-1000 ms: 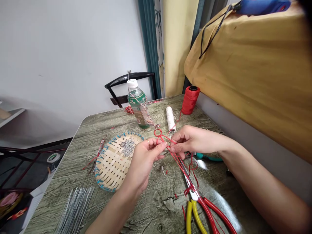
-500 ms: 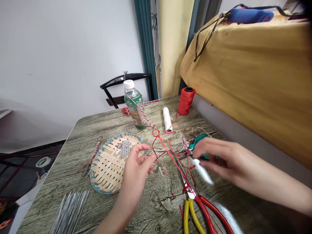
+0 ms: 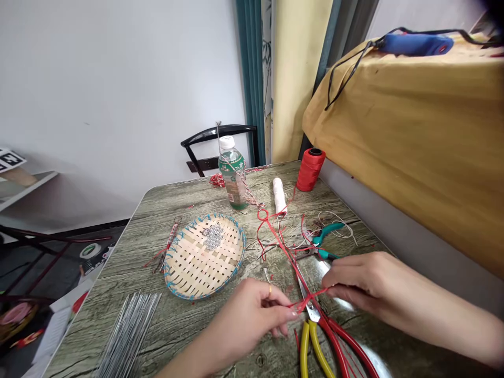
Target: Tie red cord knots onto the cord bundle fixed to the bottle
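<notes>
My left hand (image 3: 262,310) is closed in a pinch on a red cord (image 3: 301,304), just left of the scissors' pivot. Opposite it, my right hand (image 3: 360,278) pinches the same cord, which stretches between both hands over the red-handled scissors (image 3: 331,331). Strands of that cord run up to a red ring (image 3: 262,214) tied to a red-and-white braided string (image 3: 249,193) at a bottle. Yellow handles (image 3: 311,341) of another tool lie beside the scissors. Teal-handled pliers (image 3: 325,236) rest above my right hand.
A woven bamboo tray (image 3: 189,262) with small metal pieces lies left of centre. Thin metal wires (image 3: 129,331) are at the front left. A green-labelled bottle (image 3: 234,181), a white thread spool (image 3: 279,197) and a red thread spool (image 3: 311,170) stand at the back.
Both hands have come closer together and lower, over the scissors. They now pinch the red cord, where before both were apart from it. The camera view has shifted left.
</notes>
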A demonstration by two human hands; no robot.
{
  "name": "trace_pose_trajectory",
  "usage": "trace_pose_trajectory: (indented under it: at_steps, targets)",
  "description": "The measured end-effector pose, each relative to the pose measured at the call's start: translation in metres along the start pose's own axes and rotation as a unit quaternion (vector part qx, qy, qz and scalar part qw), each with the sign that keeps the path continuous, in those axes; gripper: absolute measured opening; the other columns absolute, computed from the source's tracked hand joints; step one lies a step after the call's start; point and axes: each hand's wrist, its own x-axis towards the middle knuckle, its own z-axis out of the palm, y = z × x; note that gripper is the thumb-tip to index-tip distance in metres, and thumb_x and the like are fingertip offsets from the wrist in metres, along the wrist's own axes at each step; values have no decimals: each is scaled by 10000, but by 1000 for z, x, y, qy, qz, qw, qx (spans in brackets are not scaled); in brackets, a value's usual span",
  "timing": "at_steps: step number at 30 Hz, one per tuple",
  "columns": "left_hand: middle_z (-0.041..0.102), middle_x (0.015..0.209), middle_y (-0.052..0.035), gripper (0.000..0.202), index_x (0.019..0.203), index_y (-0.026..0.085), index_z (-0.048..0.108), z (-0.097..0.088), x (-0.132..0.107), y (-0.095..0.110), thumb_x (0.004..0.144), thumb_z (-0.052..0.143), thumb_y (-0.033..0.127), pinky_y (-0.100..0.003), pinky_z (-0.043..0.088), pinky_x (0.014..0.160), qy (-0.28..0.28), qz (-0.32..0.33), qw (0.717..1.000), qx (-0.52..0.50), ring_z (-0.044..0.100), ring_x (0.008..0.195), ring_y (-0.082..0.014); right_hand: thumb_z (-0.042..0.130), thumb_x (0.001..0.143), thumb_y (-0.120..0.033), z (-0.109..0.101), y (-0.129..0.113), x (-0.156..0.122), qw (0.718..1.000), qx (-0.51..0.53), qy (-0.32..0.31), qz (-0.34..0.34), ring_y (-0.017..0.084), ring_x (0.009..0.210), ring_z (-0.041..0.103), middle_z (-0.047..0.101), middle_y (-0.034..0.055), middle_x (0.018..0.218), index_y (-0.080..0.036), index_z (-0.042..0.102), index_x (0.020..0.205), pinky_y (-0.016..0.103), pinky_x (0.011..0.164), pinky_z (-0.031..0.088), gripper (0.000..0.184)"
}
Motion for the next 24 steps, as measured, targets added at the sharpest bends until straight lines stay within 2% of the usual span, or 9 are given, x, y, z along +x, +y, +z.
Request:
trace_pose_trajectory:
  at_steps: [3, 7, 8, 10, 12, 14, 18, 21, 24]
  targets:
    - [620, 522, -15, 150, 651, 197, 704, -27, -21, 11, 695, 609, 305, -249, 412, 527, 53, 12, 997, 53, 538, 493, -127, 448, 868, -280, -24, 3, -1, 999, -9, -33, -4, 129, 661, 563, 620, 24, 738, -227, 621, 814, 235, 586, 391, 188]
    - [579, 427, -5, 145, 629, 232, 711, -70, -53, 23, 652, 638, 356, -238, 366, 421, 183, 16, 977, 113, 484, 406, -128, 475, 850, -336, -57, 14, -7, 999, 37, 10, 23, 106, 608, 536, 613, 31, 699, -210, 653, 771, 244, 559, 401, 231]
    - [581, 429, -7, 142, 648, 241, 716, -80, -60, 24, 636, 647, 364, -232, 352, 403, 219, 23, 968, 118, 480, 406, -128, 490, 836, -359, -64, 19, -8, 998, 44, 31, 40, 103, 599, 525, 613, 34, 686, -199, 666, 771, 250, 549, 399, 247]
    - [575, 435, -5, 129, 637, 252, 714, -97, -73, 23, 606, 665, 367, -230, 349, 397, 282, 26, 952, 118, 458, 405, -122, 539, 779, -424, -74, 30, -9, 988, 58, 123, 71, 96, 599, 515, 624, 36, 675, -172, 685, 769, 262, 549, 394, 291]
    - [556, 432, -1, 136, 627, 255, 711, -109, -82, 19, 591, 664, 378, -236, 350, 405, 318, 28, 940, 119, 439, 410, -122, 577, 717, -456, -78, 42, -6, 964, 79, 228, 114, 112, 681, 545, 661, 52, 763, -150, 698, 800, 298, 617, 399, 339]
    - [542, 440, 5, 137, 595, 256, 701, -119, -88, 14, 600, 650, 383, -238, 351, 431, 349, 33, 928, 127, 428, 430, -119, 591, 684, -455, -79, 51, 0, 943, 103, 274, 155, 134, 746, 560, 675, 74, 827, -123, 701, 813, 335, 672, 391, 373]
    - [523, 447, 27, 142, 600, 267, 694, -133, -92, 3, 627, 622, 385, -228, 308, 455, 386, 6, 909, 155, 398, 452, -111, 579, 710, -441, -76, 61, 16, 944, 139, 241, 178, 142, 758, 552, 671, 101, 838, -89, 689, 821, 340, 701, 385, 386]
    - [561, 483, 16, 175, 675, 254, 714, -140, -92, -8, 635, 617, 394, -227, 273, 439, 362, -43, 914, 179, 390, 436, -111, 547, 766, -397, -74, 63, 25, 947, 151, 224, 175, 158, 815, 548, 657, 135, 896, -63, 664, 859, 321, 745, 377, 366]
    - [638, 574, -17, 187, 702, 243, 724, -142, -89, -17, 640, 627, 390, -241, 324, 473, 341, -56, 913, 216, 476, 502, -143, 536, 774, -392, -72, 66, 35, 951, 147, 222, 160, 163, 820, 542, 644, 160, 907, -27, 642, 861, 309, 764, 369, 391]
